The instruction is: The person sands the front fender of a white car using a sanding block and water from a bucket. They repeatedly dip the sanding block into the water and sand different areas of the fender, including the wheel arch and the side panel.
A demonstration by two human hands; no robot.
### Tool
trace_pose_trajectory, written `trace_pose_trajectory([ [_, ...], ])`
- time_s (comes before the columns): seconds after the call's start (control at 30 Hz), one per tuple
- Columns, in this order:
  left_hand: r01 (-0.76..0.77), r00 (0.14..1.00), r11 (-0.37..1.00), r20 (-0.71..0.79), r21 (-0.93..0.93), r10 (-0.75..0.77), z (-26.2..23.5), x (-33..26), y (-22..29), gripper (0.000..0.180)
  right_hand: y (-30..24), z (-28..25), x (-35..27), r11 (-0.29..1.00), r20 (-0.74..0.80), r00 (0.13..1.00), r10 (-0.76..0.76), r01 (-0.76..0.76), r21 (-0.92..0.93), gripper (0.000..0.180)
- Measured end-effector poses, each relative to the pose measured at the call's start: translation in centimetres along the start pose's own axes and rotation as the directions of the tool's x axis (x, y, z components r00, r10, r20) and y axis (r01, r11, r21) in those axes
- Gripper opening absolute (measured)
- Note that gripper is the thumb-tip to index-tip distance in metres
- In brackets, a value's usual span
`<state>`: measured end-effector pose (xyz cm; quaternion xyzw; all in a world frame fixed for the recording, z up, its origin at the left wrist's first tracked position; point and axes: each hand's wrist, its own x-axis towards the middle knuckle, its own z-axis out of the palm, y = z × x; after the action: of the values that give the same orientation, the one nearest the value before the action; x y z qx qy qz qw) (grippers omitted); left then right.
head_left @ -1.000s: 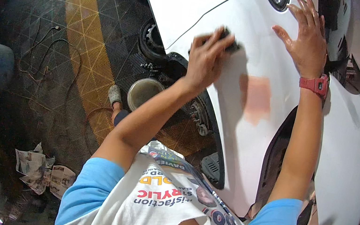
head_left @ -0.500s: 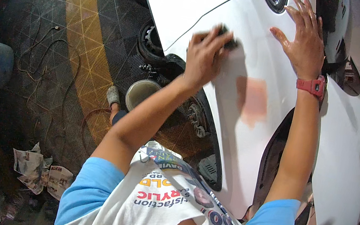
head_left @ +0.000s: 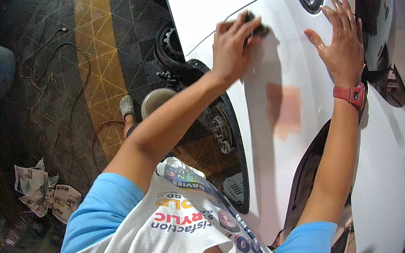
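Gripping dark sanding block (head_left: 258, 27), axis unclear

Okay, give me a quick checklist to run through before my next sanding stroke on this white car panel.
1. Left hand grips the dark sanding block: ok.
2. Block flat against the white car panel: cannot tell, the hand covers most of it.
3. Right hand spread open on the panel for support: ok.
4. Pinkish patch lies below the block, not under it: not ok if that is the target.
5. Cables on the floor, away from the foot: ok.
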<state>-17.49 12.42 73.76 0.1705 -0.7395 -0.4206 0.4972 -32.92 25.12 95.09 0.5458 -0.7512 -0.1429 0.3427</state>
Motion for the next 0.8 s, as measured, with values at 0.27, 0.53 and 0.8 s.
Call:
trace_pose_trajectory([
  [0.27, -0.004, 1.0, 1.0, -0.011, -0.022, 0.004, -0.3, 0.3, -0.3, 0.049, -0.1, 0.4, 0.0, 1.0, -0.025, 1.0, -0.002, 0.002, 0.007, 0.07],
  [0.53, 0.003, 0.994, 1.0, 0.105, 0.008, -0.004, -1.0, -5.3, 0.6, 0.051, 0.1, -0.1, -0.3, 1.0, -0.007, 1.0, 0.014, -0.013, 0.009, 0.07],
  [0.8, 0.055, 0.997, 0.998, 0.059, -0.027, -0.053, 0.0, -5.3, 0.7, 0.051, 0.1, -0.2, -0.3, 1.0, 0.015, 1.0, 0.018, -0.018, -0.011, 0.07],
])
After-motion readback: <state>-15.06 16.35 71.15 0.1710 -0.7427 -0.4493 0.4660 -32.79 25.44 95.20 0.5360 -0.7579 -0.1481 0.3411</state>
